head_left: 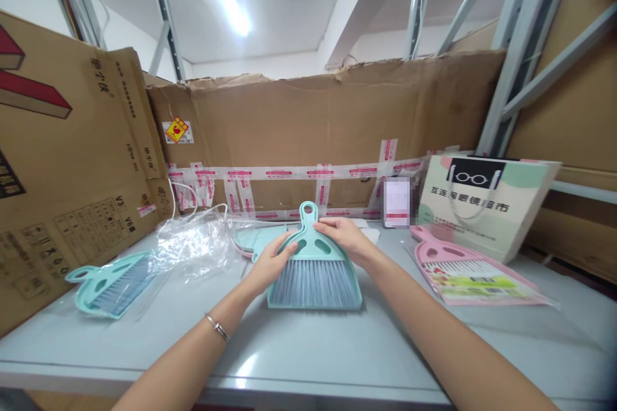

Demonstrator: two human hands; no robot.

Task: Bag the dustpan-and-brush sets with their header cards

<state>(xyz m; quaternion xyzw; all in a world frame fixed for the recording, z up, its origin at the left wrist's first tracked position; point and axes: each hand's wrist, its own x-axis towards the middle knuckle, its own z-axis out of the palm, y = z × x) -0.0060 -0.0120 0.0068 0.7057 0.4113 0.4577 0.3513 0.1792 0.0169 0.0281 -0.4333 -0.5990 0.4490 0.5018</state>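
In the middle of the head view, a mint-green dustpan and brush set (313,281) has its brush nested in the pan, grey-blue bristles toward me and the looped handle away. My left hand (274,261) grips its left shoulder, thumb on top beside the slot. On the upper right side, my right hand (348,237) holds it with the thumb near the base of the handle; its other fingers are mostly hidden behind. Behind my left hand lies another mint-green dustpan (258,239), partly covered.
At left lies a bagged green dustpan set (113,286) beside crumpled clear plastic (195,247). A bagged pink set (475,276) lies right, before a paper bag (482,209). Cardboard boxes (289,122) wall the back and left of the grey table (289,359). A blurred upright card (398,202) stands behind.
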